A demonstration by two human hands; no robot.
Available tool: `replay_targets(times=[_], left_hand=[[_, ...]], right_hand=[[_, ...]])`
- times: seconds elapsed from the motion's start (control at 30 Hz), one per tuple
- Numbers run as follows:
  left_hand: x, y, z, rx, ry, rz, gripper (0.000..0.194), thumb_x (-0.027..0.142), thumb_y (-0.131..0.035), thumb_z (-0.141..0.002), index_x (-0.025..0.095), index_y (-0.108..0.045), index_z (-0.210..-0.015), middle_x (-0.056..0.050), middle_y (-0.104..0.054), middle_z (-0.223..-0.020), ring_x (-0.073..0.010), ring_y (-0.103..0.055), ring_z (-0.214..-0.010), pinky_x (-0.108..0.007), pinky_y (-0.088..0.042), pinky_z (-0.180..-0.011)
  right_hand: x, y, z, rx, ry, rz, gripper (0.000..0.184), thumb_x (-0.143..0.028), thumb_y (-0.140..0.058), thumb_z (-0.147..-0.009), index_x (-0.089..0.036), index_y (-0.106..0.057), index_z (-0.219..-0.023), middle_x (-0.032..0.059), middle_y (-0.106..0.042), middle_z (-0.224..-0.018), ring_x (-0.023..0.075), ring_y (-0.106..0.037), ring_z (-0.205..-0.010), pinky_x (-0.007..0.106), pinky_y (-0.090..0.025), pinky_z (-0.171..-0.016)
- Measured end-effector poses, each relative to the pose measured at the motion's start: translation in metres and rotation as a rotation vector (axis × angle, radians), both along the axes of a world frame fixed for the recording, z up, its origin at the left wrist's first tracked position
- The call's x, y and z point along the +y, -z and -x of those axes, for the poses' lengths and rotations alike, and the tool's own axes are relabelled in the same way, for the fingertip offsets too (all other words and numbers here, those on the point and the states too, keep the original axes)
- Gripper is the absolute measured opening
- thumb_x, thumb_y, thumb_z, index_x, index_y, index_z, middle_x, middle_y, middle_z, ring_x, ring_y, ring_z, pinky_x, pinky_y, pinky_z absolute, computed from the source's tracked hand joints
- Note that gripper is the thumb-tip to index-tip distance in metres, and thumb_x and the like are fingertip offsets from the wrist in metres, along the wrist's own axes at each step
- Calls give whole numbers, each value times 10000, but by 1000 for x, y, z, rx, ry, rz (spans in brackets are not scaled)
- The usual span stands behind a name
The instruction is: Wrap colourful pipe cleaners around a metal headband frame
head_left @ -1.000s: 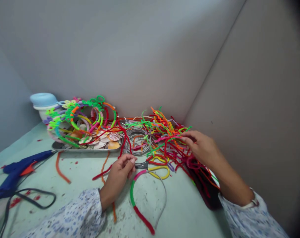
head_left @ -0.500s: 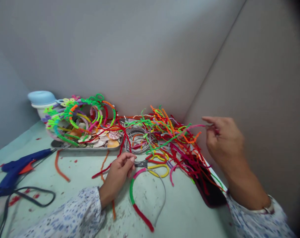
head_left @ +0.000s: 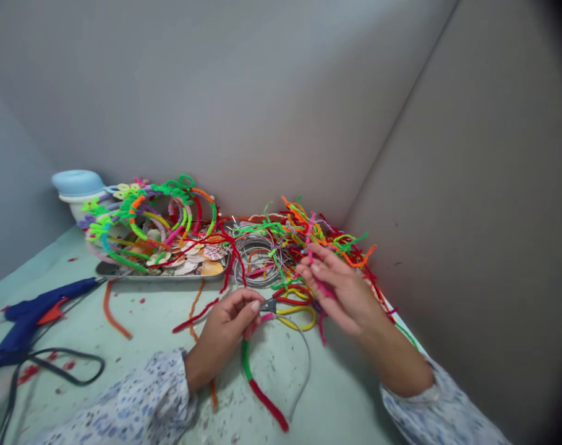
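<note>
My right hand (head_left: 343, 287) pinches a pink pipe cleaner (head_left: 311, 225), one end of which sticks up above the fingers. My left hand (head_left: 229, 324) is closed, thumb against fingertips; what lies between them, if anything, I cannot make out. Its fingertips cover the blade tips of scissors (head_left: 297, 306) with red and yellow handles. Just below those fingers lies a metal headband (head_left: 303, 352), wrapped partly in pink, green and red pipe cleaner (head_left: 268, 405). Behind my right hand spreads a tangled pile of colourful pipe cleaners (head_left: 324, 238).
A metal tray (head_left: 169, 278) of seashells (head_left: 195, 259) carries finished-looking wrapped headbands (head_left: 136, 213). Beside it sits a bundle of bare metal headbands (head_left: 257, 281). On the left are a blue glue gun (head_left: 34, 309) with its cord and a blue-lidded container (head_left: 79, 185). Grey walls enclose the back and right.
My right hand has moved left from beyond the pile, bringing the pink pipe cleaner with it toward the scissors. My left hand has shifted slightly right, over the headband's pink part.
</note>
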State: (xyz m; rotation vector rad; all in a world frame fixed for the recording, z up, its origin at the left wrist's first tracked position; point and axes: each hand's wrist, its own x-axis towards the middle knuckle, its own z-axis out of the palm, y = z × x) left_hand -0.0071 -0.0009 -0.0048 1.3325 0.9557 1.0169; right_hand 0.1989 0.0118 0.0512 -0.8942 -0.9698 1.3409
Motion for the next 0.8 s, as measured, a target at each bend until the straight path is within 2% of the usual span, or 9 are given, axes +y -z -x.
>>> replay_targets(times=[0.13,0.27,0.4,0.5,0.57,0.67,0.8], left_hand=[[-8,-1,-5,19,123,24,241,361,-563,-849,151,-609,-957,-1,-580,-700,-77,-458,-513,-183,-369,-469],[-10,1,-8,-14,170,55,231,338,-571,-847,154,-593,-983,3,-582,-730,-66,-455,-513,-174,-374,-465],[-11,2,-10,-39,206,41,207,313,-623,-812,155,-601,-944,22,-546,-704,-69,-446,-544,-172,-388,-493],[-12,3,-10,-4,209,33,175,311,-620,-814,137,-607,-822,39,-498,-619,-62,-421,-512,-169,-360,-481],[-11,3,-10,23,199,42,224,340,-585,-837,129,-599,-763,28,-515,-615,-58,-418,-484,-172,-333,-456],[-8,0,-8,44,156,54,269,373,-556,-854,127,-594,-754,13,-549,-636,-56,-416,-466,-175,-312,-438],[-4,-2,-4,33,91,57,287,389,-527,-869,135,-574,-743,23,-525,-603,-62,-411,-465,-175,-299,-436]], right_hand=[[-8,22,31,261,-134,95,469,-133,-652,-748,-239,-529,-1189,0,-627,-870,134,-642,-835,258,-521,-807],[-13,36,42,346,-113,115,418,-131,-688,-739,-243,-539,-1114,-1,-647,-864,131,-629,-859,226,-498,-773],[-19,41,49,301,-110,95,248,-167,-690,-752,-212,-563,-961,16,-664,-863,133,-619,-796,220,-493,-672],[-21,38,50,251,-115,81,283,-191,-686,-765,-224,-556,-1014,19,-675,-888,140,-617,-792,217,-483,-607],[-19,36,47,201,-72,55,301,-206,-684,-774,-228,-559,-1046,19,-685,-888,143,-623,-835,226,-488,-657],[-12,38,40,112,55,7,235,-264,-672,-795,-210,-596,-1011,20,-699,-866,145,-635,-847,262,-487,-770],[-4,50,34,3,142,-14,226,-360,-654,-803,-202,-637,-963,16,-694,-819,149,-639,-756,280,-497,-722]])
